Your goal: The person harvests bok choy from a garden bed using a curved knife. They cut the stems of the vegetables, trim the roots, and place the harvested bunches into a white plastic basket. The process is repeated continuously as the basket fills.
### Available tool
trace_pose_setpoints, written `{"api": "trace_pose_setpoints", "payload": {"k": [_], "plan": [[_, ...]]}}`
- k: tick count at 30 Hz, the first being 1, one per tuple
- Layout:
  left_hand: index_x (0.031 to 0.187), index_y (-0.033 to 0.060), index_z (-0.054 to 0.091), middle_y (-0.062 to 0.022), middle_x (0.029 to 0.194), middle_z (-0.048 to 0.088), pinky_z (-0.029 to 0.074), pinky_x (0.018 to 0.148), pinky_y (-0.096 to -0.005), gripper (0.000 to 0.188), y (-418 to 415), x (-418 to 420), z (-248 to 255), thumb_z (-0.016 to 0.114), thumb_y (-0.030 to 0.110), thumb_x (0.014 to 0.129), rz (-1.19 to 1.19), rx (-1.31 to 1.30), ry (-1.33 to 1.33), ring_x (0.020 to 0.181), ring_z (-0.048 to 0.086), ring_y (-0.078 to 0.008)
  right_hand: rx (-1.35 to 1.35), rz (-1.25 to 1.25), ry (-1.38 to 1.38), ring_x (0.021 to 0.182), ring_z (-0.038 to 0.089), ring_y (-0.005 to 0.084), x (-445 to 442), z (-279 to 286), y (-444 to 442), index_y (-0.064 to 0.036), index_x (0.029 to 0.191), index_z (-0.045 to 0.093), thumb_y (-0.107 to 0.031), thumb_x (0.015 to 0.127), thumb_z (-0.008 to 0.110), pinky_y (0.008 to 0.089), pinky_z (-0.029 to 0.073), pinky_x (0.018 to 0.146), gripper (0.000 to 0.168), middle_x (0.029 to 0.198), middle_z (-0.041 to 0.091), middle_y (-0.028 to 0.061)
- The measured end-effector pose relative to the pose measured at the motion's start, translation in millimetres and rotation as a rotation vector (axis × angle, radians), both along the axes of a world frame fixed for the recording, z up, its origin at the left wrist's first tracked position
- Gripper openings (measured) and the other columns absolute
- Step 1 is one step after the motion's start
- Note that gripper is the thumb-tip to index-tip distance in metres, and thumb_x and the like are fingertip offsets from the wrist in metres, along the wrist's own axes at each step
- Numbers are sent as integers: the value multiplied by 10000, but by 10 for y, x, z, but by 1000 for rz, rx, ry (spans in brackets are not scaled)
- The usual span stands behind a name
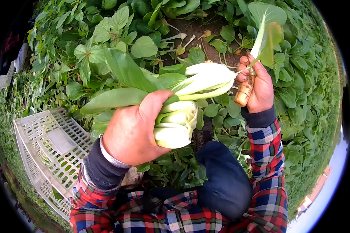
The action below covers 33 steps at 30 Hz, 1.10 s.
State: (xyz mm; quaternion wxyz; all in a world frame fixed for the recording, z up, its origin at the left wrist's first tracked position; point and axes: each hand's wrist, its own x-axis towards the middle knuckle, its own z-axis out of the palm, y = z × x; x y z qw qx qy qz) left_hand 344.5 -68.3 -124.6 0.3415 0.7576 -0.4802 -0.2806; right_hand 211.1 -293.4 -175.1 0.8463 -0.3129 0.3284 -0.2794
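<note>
My left hand (134, 131) is closed around a bunch of bok choy. One head (210, 81) points its pale base to the right, and a second clump of pale stalks (176, 125) lies below it. Broad green leaves (116, 100) stick out to the left over the hand. In my right hand (261, 84) is a wooden handle (243, 94) with soil on it; whatever it belongs to is mostly hidden. The same hand pinches a loose bok choy leaf (261, 38) with a white stalk, and a yellowing leaf (272, 43) hangs beside it. The right fingers are close to the upper head's base.
A white slatted plastic crate (61, 139) stands at my left, with some green leaves inside. Leafy plants (297, 84) grow thickly all round. Cut stalks lie on bare soil (192, 29) ahead. Another person's shoe (21, 58) and a second crate (3, 77) are at the far left. My bent knee (224, 177) is below.
</note>
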Motion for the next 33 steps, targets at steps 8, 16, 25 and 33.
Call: {"api": "trace_pose_setpoints", "payload": {"k": [8,16,25,33], "plan": [[1103,-6,431,-56,977,543,397,805,-262,708,641,41,285,761,145,495,129,-378,770,885,505,-119,-1100,449,900,622,532,83,-262,273,177,13,945,528,-186,712,694,204,427,563,348,725,586,50],[1151,-23,420,-67,1028,533,398,824,-279,712,1378,-86,669,733,143,534,282,-502,923,923,511,-147,-694,589,-73,803,539,93,-321,1367,1304,1,1170,393,-17,558,751,178,431,594,710,1214,418,134],[1126,-8,442,-49,1021,533,379,833,-267,694,2000,-434,891,748,150,523,-20,-536,1028,922,490,-124,-529,613,-208,975,529,180,-128,2095,2185,-4,1278,275,-141,522,817,301,447,831,941,1245,405,117],[1272,-29,262,-96,1116,497,380,874,-297,970,2448,-638,1079,785,211,491,-65,-616,1046,1007,489,-176,-678,766,-157,956,531,137,-225,2219,2596,-12,1144,445,-40,583,749,283,420,841,639,1058,551,65]]}}
